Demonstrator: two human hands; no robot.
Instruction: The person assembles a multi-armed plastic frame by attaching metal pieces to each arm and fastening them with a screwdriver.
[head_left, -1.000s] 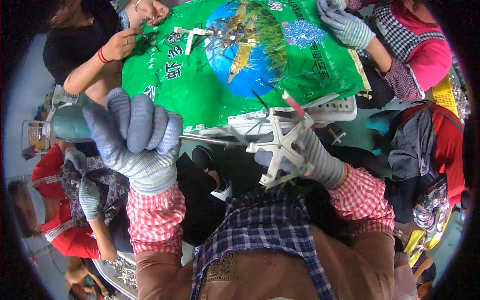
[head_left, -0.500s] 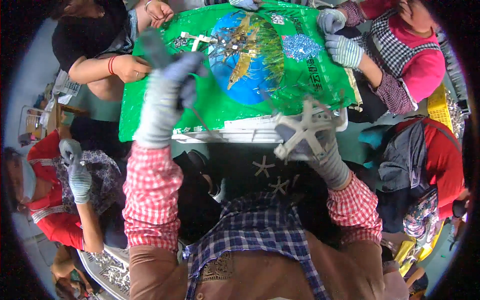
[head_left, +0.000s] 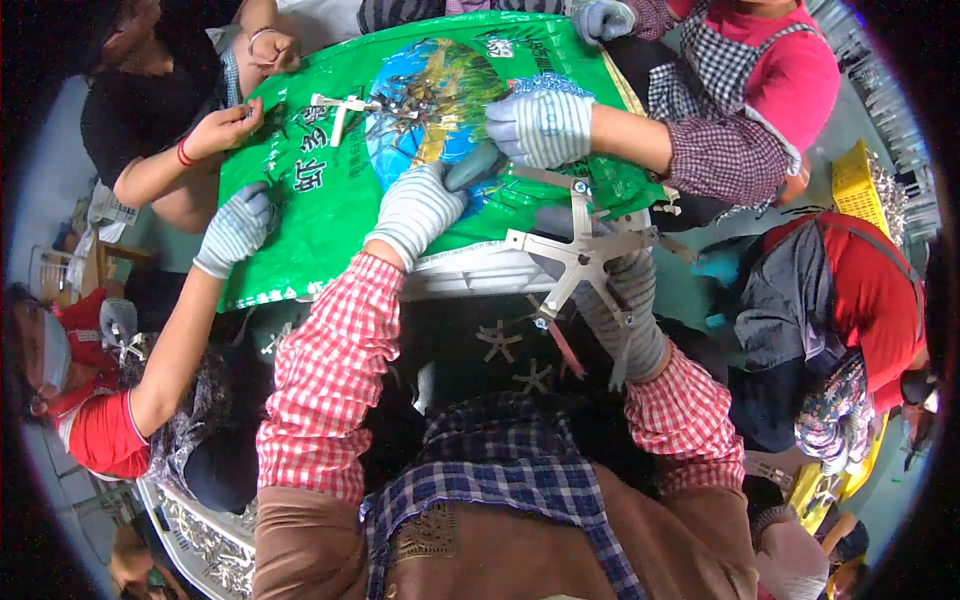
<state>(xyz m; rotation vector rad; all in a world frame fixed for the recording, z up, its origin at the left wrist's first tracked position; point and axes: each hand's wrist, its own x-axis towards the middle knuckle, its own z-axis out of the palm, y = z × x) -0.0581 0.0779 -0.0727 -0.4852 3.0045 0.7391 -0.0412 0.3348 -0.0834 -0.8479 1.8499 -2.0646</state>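
My right hand, in a striped glove, holds a pale five-armed star-shaped bracket from below. Bluish screw-like ends show on some of its arms. A reddish strip hangs by its lower edge. My left hand, gloved alike with grey fingertips, reaches over a green plastic sheet toward a heap of small dark parts. Its thumb sticks out, while the other fingertips are hidden. White jointed pieces lie left of the heap.
Other people's hands work over the sheet: a gloved hand right, another left, a bare hand far left. Star brackets lie low before me. A white crate supports the sheet. A yellow basket stands at right.
My left hand has moved right and across the sheet toward the heap. My right hand still holds the bracket, now tilted differently. Co-workers' gloved hands have reached in from both sides.
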